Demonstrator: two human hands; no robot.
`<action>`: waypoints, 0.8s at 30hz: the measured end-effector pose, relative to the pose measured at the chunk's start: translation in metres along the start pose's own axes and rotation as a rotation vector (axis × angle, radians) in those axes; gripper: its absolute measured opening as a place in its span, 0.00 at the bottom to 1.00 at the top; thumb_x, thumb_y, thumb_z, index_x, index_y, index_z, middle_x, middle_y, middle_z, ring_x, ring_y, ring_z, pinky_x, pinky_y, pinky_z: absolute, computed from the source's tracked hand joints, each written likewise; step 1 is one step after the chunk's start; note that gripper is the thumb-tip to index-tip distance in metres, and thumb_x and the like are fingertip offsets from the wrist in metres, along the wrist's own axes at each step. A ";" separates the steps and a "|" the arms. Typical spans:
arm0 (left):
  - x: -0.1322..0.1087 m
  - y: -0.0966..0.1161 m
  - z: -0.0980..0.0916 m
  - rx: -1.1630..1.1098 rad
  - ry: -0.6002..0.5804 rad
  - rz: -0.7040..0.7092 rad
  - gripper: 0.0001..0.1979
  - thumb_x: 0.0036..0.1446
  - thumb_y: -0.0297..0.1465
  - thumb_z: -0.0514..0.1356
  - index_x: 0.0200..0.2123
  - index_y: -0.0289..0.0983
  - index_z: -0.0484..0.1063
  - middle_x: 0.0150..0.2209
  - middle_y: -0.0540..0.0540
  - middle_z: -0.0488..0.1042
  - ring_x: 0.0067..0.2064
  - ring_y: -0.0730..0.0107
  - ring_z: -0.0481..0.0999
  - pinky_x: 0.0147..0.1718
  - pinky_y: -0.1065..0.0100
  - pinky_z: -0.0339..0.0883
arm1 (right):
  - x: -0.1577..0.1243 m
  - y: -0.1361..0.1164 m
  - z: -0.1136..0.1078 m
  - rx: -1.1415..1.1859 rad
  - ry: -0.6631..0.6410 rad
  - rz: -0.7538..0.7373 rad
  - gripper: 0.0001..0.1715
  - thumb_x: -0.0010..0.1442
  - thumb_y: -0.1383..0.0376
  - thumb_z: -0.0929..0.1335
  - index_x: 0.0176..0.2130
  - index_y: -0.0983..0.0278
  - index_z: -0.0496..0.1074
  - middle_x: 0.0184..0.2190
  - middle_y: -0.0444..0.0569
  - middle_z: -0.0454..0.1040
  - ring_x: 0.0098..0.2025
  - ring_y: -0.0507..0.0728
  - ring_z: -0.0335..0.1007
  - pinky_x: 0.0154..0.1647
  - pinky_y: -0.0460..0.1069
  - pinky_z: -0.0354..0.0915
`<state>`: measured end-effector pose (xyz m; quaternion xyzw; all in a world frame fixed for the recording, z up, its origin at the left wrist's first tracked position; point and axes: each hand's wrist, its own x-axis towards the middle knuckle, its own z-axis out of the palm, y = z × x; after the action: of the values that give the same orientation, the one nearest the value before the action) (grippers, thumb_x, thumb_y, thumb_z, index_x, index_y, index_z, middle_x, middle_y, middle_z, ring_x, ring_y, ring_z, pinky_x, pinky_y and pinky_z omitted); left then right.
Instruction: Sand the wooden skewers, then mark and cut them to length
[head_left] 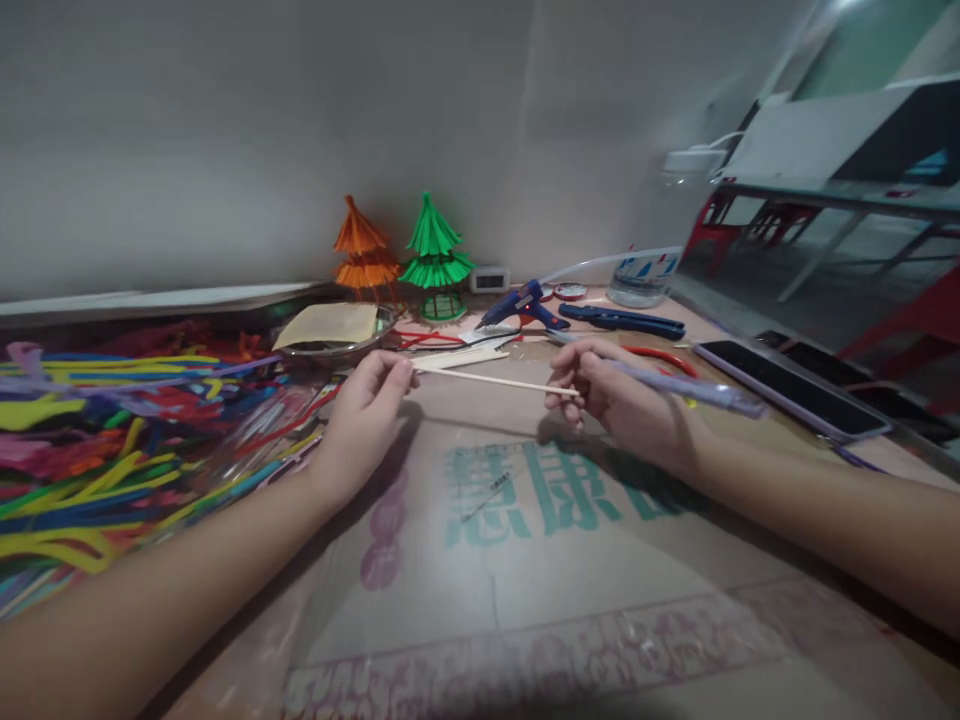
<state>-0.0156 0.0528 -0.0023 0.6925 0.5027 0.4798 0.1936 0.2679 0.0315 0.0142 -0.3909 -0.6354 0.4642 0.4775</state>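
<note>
My left hand (373, 400) pinches one end of a thin pale wooden stick (487, 378) between thumb and fingertips. The stick spans the gap to my right hand (611, 390), whose fingertips are at its other end; whether they grip it I cannot tell. A light purple pen (690, 388) lies in the crook of that same hand, its back end pointing right. Just beyond the left fingertips, several more pale sticks (469, 357) lie on the table. Below both hands is a printed plastic sheet (525, 590) with large green characters, and on it a dark needle-like mark (487, 497).
Colourful pipe cleaners (97, 490) pile up at left beside a round bowl (367, 345). Behind stand an orange tree (361, 245), a green tree (435, 245), a small digital clock (490, 280), a blue glue gun (517, 303), pliers (622, 320) and a clear bottle (649, 270). A phone (787, 388) lies right.
</note>
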 end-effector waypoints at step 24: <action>-0.025 0.013 0.015 0.292 -0.478 0.414 0.22 0.72 0.42 0.48 0.31 0.41 0.75 0.34 0.45 0.78 0.39 0.60 0.75 0.42 0.58 0.64 | -0.020 -0.013 0.026 -0.034 -0.146 -0.172 0.20 0.69 0.49 0.67 0.44 0.61 0.80 0.45 0.53 0.84 0.51 0.60 0.80 0.52 0.58 0.75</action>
<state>0.0028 0.0291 -0.0114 0.8929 0.3555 0.2561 0.1034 0.2471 0.0042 0.0192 -0.3082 -0.7075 0.4379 0.4612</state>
